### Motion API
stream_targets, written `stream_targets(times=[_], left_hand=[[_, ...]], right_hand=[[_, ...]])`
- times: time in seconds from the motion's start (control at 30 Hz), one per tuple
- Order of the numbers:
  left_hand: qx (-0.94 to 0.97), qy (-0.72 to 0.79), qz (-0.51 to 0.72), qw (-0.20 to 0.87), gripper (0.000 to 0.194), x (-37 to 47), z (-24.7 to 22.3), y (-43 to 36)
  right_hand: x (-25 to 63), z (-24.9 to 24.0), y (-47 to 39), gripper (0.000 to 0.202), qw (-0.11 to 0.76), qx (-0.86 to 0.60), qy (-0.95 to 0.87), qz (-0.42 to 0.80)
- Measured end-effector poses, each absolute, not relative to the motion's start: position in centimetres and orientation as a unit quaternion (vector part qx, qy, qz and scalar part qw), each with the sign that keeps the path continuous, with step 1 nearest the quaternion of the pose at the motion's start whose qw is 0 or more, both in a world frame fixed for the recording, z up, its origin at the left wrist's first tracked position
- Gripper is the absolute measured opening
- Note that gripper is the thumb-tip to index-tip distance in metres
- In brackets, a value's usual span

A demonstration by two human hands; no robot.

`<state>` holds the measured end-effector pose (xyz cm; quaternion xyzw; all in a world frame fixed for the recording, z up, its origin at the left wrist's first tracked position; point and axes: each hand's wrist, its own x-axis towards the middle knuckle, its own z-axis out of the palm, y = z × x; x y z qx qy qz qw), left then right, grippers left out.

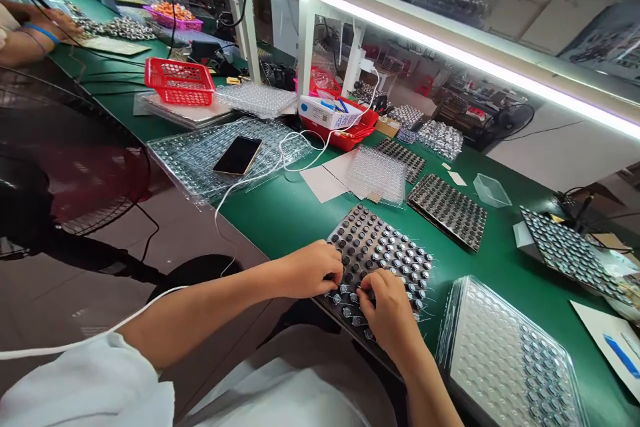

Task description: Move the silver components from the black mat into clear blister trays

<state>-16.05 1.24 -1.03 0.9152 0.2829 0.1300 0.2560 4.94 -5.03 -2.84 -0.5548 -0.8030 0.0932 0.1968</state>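
Note:
A flat board (356,240) with rows of small round dark and silver-topped parts lies at the table's front edge, thin wires sticking out along its right side. My left hand (320,268) is closed over the board's near left part, its fingertips curled down among the round parts. My right hand (387,297) pinches low over the front rows, close to the left. What either hand's fingertips hold is hidden. Silver round parts with wires (346,312) lie in the rows nearest me. To the right stands a stack of clear blister trays (493,327), its right side filled with round parts.
Behind the board lie another filled board (447,210) and a clear tray (377,173). A phone (238,155) rests on plastic trays, with a white cable (250,179) beside it. Red baskets (180,80) stand farther back. A fan (65,213) is at left; another person's arm (30,37) shows beyond.

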Motion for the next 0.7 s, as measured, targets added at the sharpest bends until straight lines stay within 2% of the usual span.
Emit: stream_targets(times=[0.17,0.23,0.33,0.57,0.7], left_hand=[[0.896,0.314,0.133,0.284,0.004,-15.9,-1.4,0.8],[0.892,0.321,0.131,0.290,0.010,-15.9,-1.4,0.9],[0.890,0.319,0.104,0.308,0.015,-15.9,-1.2,1.4],[0.898,0.321,0.025,0.298,0.008,-14.9,0.2,2.3],[0.895,0.347,0.017,0.279,0.007,-14.3,0.5,1.7]], right_hand=[[6.1,-1.5,-7.4,0.006,0.305,-0.540,-0.779,0.096],[7.2,-0.8,-8.9,0.005,0.332,-0.545,-0.763,0.104],[9.6,-0.7,-11.3,0.005,0.351,-0.562,-0.741,0.107],[13.7,-2.5,-15.5,0.008,0.383,-0.580,-0.713,0.089],[13.7,-2.0,-16.9,0.007,0.399,-0.572,-0.711,0.093]])
